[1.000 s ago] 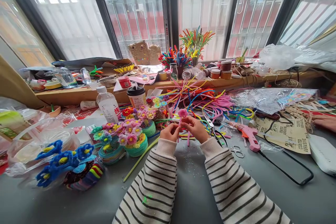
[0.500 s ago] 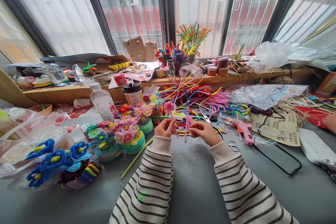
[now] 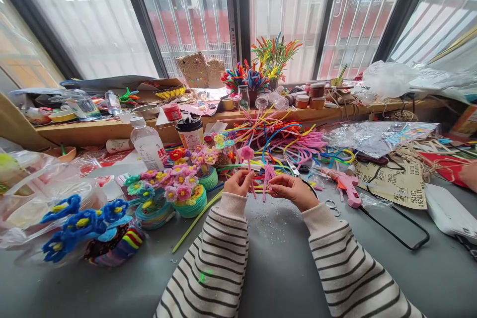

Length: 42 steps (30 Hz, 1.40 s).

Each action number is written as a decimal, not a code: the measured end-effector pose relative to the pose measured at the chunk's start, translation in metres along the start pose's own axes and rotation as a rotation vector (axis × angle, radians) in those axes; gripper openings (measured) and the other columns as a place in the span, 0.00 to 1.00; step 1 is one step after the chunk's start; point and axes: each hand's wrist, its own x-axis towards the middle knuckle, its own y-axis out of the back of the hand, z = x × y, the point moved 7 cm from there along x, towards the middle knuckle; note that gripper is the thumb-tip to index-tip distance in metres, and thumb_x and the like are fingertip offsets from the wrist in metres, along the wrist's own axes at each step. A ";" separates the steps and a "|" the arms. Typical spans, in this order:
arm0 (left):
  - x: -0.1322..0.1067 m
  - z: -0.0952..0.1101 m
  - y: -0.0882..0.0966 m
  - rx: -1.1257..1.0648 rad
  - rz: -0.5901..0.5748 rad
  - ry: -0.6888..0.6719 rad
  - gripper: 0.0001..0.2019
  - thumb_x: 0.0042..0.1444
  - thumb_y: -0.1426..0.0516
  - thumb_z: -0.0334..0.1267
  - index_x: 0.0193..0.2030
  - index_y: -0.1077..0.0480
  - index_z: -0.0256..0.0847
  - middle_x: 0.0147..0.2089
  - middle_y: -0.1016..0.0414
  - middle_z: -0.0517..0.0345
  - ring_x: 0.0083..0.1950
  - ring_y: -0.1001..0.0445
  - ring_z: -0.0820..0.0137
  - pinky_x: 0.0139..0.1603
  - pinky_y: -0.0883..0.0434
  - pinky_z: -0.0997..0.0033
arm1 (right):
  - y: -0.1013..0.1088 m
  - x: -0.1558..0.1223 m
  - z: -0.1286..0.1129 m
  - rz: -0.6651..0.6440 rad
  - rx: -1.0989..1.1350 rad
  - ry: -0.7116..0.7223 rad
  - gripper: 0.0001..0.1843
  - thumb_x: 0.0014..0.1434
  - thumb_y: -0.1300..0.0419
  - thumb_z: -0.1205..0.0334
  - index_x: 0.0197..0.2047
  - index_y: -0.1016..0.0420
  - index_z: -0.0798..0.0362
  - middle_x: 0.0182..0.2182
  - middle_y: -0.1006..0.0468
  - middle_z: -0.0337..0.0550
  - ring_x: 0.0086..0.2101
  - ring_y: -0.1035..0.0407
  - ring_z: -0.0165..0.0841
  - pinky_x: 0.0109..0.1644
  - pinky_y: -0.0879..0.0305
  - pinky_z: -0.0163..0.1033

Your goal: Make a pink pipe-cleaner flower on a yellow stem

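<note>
My left hand (image 3: 238,184) is closed, fingers pinching the stem of a pink pipe-cleaner flower (image 3: 247,153) held upright. The stem's lower end sticks out below the fingers. Across a small gap, my right hand (image 3: 296,191) is closed too, thumb and fingertips together beside a small bunch of short pink pipe-cleaner pieces (image 3: 267,175). Whether the fingertips grip one of those pieces is too small to make out. Behind both hands lies a heap of long pipe cleaners (image 3: 303,143) in many colours. Scissors (image 3: 290,165) rest just beyond my right hand.
Pots of pipe-cleaner flowers (image 3: 190,201) and blue flowers (image 3: 80,223) stand at left, near a plastic bottle (image 3: 147,146) and a lidded cup (image 3: 189,134). At right lie a pink glue gun (image 3: 345,186), sandpaper (image 3: 391,184) and a white device (image 3: 449,208). Another person's hand (image 3: 468,175) shows at the right edge.
My left hand and the pink flower have moved slightly right, toward the pink pieces. My right hand has shifted a little right, fingers still together. The whole view has drifted slightly.
</note>
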 end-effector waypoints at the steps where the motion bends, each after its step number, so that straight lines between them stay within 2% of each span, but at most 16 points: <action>1: 0.001 -0.001 -0.002 -0.002 -0.024 0.002 0.13 0.41 0.46 0.46 0.26 0.34 0.36 0.17 0.30 0.60 0.16 0.35 0.77 0.17 0.37 0.78 | 0.000 0.000 0.000 -0.010 -0.006 0.002 0.13 0.35 0.36 0.62 0.28 0.30 0.56 0.22 0.26 0.37 0.27 0.31 0.28 0.38 0.35 0.38; 8: -0.003 -0.009 -0.021 -0.081 -0.197 0.007 0.12 0.36 0.42 0.43 0.25 0.36 0.36 0.18 0.33 0.63 0.19 0.34 0.77 0.21 0.36 0.77 | 0.002 0.003 -0.003 -0.007 -0.030 0.064 0.14 0.34 0.36 0.63 0.28 0.30 0.56 0.26 0.26 0.37 0.30 0.32 0.28 0.39 0.35 0.38; 15: -0.005 -0.019 -0.034 0.127 -0.351 0.049 0.14 0.32 0.41 0.44 0.23 0.36 0.37 0.14 0.36 0.65 0.16 0.36 0.77 0.17 0.40 0.77 | -0.001 0.002 -0.002 0.030 -0.104 0.096 0.14 0.35 0.37 0.62 0.28 0.32 0.56 0.25 0.27 0.37 0.29 0.32 0.29 0.37 0.35 0.37; 17: -0.003 -0.021 -0.032 0.123 -0.340 0.057 0.14 0.33 0.41 0.45 0.23 0.37 0.38 0.13 0.37 0.65 0.15 0.37 0.77 0.16 0.41 0.78 | -0.005 0.004 0.003 -0.007 -0.172 0.060 0.13 0.35 0.37 0.62 0.28 0.32 0.56 0.25 0.27 0.38 0.28 0.32 0.29 0.36 0.35 0.38; 21: 0.000 -0.021 -0.023 0.108 -0.241 0.019 0.14 0.34 0.41 0.44 0.25 0.36 0.36 0.17 0.35 0.63 0.18 0.35 0.77 0.19 0.37 0.76 | -0.010 0.006 0.017 -0.106 -0.253 -0.029 0.13 0.35 0.37 0.65 0.28 0.32 0.57 0.25 0.27 0.39 0.27 0.32 0.29 0.35 0.34 0.38; 24: -0.002 -0.019 -0.019 0.022 -0.189 0.019 0.14 0.32 0.40 0.42 0.26 0.36 0.36 0.19 0.34 0.63 0.20 0.34 0.77 0.23 0.35 0.76 | -0.015 0.002 0.023 -0.247 -0.264 -0.103 0.14 0.35 0.38 0.68 0.30 0.32 0.58 0.25 0.27 0.38 0.26 0.31 0.27 0.32 0.34 0.35; 27: -0.003 -0.016 -0.020 -0.042 -0.190 0.028 0.13 0.33 0.41 0.41 0.25 0.36 0.36 0.18 0.34 0.64 0.20 0.34 0.77 0.23 0.35 0.76 | -0.015 -0.011 0.019 -0.446 -0.296 -0.206 0.15 0.35 0.38 0.70 0.31 0.30 0.58 0.23 0.26 0.38 0.23 0.31 0.27 0.29 0.34 0.33; 28: -0.003 -0.015 -0.020 -0.046 -0.187 0.024 0.13 0.34 0.41 0.41 0.25 0.36 0.36 0.18 0.34 0.64 0.20 0.34 0.77 0.22 0.35 0.76 | -0.009 -0.013 0.010 -0.441 -0.274 -0.163 0.13 0.36 0.38 0.69 0.31 0.29 0.58 0.23 0.25 0.38 0.23 0.31 0.27 0.28 0.33 0.32; 29: -0.003 -0.014 -0.020 -0.042 -0.180 0.019 0.12 0.34 0.41 0.41 0.25 0.36 0.36 0.18 0.34 0.63 0.20 0.34 0.77 0.22 0.35 0.76 | 0.001 -0.013 -0.005 -0.377 -0.229 -0.066 0.11 0.38 0.40 0.67 0.30 0.29 0.59 0.24 0.25 0.38 0.23 0.31 0.26 0.29 0.33 0.31; 32: -0.002 -0.013 -0.018 -0.003 -0.154 -0.005 0.10 0.36 0.42 0.40 0.24 0.36 0.36 0.18 0.33 0.62 0.20 0.34 0.76 0.23 0.35 0.76 | 0.047 -0.014 -0.053 0.023 -0.005 0.364 0.11 0.49 0.49 0.57 0.25 0.29 0.53 0.32 0.25 0.38 0.34 0.32 0.23 0.38 0.35 0.29; 33: -0.002 -0.013 -0.017 0.012 -0.148 -0.013 0.10 0.36 0.42 0.40 0.24 0.35 0.36 0.18 0.33 0.62 0.20 0.34 0.77 0.23 0.35 0.76 | 0.060 -0.016 -0.060 0.129 0.085 0.466 0.13 0.51 0.51 0.56 0.29 0.29 0.52 0.36 0.26 0.37 0.39 0.34 0.22 0.42 0.37 0.30; 34: -0.002 -0.013 -0.017 0.022 -0.144 -0.019 0.10 0.36 0.42 0.40 0.24 0.35 0.36 0.18 0.33 0.62 0.20 0.35 0.77 0.23 0.35 0.76 | 0.066 -0.015 -0.061 0.174 0.164 0.508 0.12 0.52 0.52 0.55 0.31 0.29 0.49 0.39 0.28 0.36 0.43 0.36 0.22 0.46 0.39 0.32; 36: -0.001 -0.014 -0.016 0.021 -0.140 -0.021 0.10 0.37 0.43 0.40 0.24 0.35 0.36 0.18 0.33 0.62 0.20 0.35 0.77 0.23 0.35 0.76 | 0.063 -0.008 -0.053 0.154 0.297 0.476 0.09 0.49 0.46 0.58 0.36 0.31 0.43 0.43 0.30 0.34 0.47 0.40 0.25 0.50 0.42 0.37; 38: -0.001 -0.016 -0.016 0.009 -0.134 -0.013 0.10 0.37 0.43 0.41 0.25 0.35 0.36 0.19 0.33 0.62 0.20 0.34 0.76 0.23 0.34 0.76 | 0.048 0.000 -0.039 0.072 0.343 0.352 0.14 0.45 0.42 0.62 0.38 0.32 0.43 0.44 0.31 0.34 0.46 0.39 0.28 0.51 0.43 0.39; 40: 0.000 -0.019 -0.015 -0.010 -0.121 0.001 0.10 0.38 0.44 0.41 0.26 0.35 0.36 0.20 0.32 0.61 0.22 0.32 0.75 0.25 0.33 0.74 | 0.039 0.003 -0.029 0.052 0.315 0.251 0.13 0.45 0.41 0.62 0.37 0.31 0.46 0.40 0.29 0.36 0.42 0.36 0.29 0.49 0.41 0.38; 42: 0.001 -0.022 -0.013 -0.025 -0.102 0.005 0.11 0.39 0.44 0.42 0.26 0.35 0.36 0.21 0.31 0.60 0.23 0.31 0.74 0.27 0.32 0.72 | 0.043 0.002 -0.025 0.119 0.231 0.188 0.10 0.44 0.42 0.58 0.34 0.30 0.48 0.34 0.27 0.37 0.36 0.33 0.28 0.45 0.39 0.37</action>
